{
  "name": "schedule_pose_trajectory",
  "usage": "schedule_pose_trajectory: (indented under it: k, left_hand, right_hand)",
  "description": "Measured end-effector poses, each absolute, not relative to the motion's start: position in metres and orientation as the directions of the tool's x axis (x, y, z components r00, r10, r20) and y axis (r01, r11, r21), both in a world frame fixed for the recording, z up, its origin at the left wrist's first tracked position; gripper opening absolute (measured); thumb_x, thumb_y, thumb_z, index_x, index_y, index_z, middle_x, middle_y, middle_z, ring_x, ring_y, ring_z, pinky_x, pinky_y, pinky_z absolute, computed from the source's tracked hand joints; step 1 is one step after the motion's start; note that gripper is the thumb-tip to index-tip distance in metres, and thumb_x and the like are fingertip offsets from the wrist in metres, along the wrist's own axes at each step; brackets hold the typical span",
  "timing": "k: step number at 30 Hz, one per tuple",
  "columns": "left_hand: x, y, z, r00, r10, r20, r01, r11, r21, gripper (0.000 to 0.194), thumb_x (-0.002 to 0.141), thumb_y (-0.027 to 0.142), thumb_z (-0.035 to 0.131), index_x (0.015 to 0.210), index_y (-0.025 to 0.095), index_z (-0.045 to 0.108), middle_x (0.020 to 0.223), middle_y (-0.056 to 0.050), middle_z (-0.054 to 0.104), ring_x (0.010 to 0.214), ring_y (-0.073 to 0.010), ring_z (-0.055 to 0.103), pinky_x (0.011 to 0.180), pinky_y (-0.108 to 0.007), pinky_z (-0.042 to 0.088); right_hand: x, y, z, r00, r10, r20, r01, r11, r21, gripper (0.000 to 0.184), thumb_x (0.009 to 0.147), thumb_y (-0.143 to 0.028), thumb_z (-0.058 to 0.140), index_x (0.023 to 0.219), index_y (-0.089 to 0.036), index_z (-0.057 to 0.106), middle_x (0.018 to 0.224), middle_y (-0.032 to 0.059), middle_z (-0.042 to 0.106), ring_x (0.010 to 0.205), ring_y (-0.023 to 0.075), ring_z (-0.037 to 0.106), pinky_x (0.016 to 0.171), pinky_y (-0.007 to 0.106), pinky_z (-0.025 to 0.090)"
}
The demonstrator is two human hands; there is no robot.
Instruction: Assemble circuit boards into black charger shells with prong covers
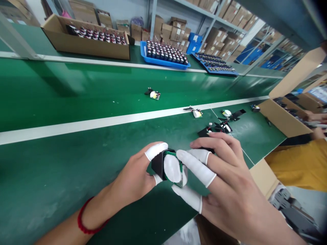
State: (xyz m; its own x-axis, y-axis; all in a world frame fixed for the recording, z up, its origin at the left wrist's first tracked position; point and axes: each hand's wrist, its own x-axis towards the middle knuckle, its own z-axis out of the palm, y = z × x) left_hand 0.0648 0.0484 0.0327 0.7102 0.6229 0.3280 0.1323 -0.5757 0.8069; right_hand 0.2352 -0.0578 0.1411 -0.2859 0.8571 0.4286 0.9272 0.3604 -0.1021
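Observation:
Both my hands meet over the near edge of the green belt (63, 163) on one small part. My left hand (135, 177), with white finger cots and a red cord at the wrist, grips the black housing (157, 164) of that part. My right hand (224, 183), also wearing finger cots, pinches the other side, where a green circuit board with a white dome (171, 168) sits in the housing. The assembly is held just above the belt.
Several similar small assemblies (154, 95) lie scattered further along the belt. Beyond it stand a cardboard box (87, 42) and blue trays (163, 58) full of parts. At right sit an open carton (283, 117) and another person in a yellow top (301, 163).

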Motion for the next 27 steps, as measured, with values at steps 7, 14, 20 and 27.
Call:
schedule_pose_trajectory:
  k: [7,14,20,27]
  left_hand:
    - [0.065,0.048,0.033,0.729,0.62,0.289,0.153,-0.559,0.815,0.053,0.079,0.016,0.073,0.128,0.021,0.054,0.128,-0.007,0.066,0.107,-0.023,0.069,0.097,-0.033,0.056]
    - [0.065,0.045,0.032,0.728,0.615,0.301,0.141,-0.564,0.813,0.054,0.079,0.013,0.072,0.128,0.023,0.052,0.127,-0.006,0.066,0.105,-0.0217,0.069,0.097,-0.031,0.055]
    - [0.066,0.042,0.036,0.727,0.617,0.301,0.13,-0.554,0.822,0.054,0.08,0.013,0.072,0.129,0.024,0.052,0.126,-0.005,0.065,0.105,-0.0221,0.068,0.098,-0.032,0.054]
    - [0.072,0.044,0.034,0.731,0.637,0.243,0.043,-0.399,0.916,0.052,0.076,0.014,0.076,0.122,0.022,0.053,0.11,-0.003,0.069,0.093,-0.0193,0.07,0.081,-0.027,0.058]
  right_hand:
    - [0.234,-0.058,0.139,-0.291,0.862,0.414,0.935,0.348,-0.069,0.01,0.086,-0.01,0.063,0.094,-0.008,0.068,0.073,0.0086,0.066,0.102,0.0334,0.061,0.094,0.062,0.041]
    - [0.233,-0.058,0.141,-0.311,0.872,0.379,0.937,0.348,-0.034,0.013,0.084,-0.006,0.058,0.091,-0.008,0.07,0.074,0.0091,0.066,0.104,0.0337,0.061,0.096,0.063,0.041]
    - [0.226,-0.057,0.137,-0.284,0.882,0.377,0.949,0.313,-0.018,0.02,0.082,-0.003,0.053,0.076,-0.014,0.068,0.069,0.0066,0.061,0.103,0.0325,0.061,0.098,0.062,0.04]
    - [0.228,-0.063,0.127,-0.195,0.859,0.473,0.961,0.265,-0.084,0.036,0.086,-0.022,0.067,0.12,-0.017,0.062,0.123,0.0184,0.057,0.124,0.0377,0.052,0.108,0.068,0.033]
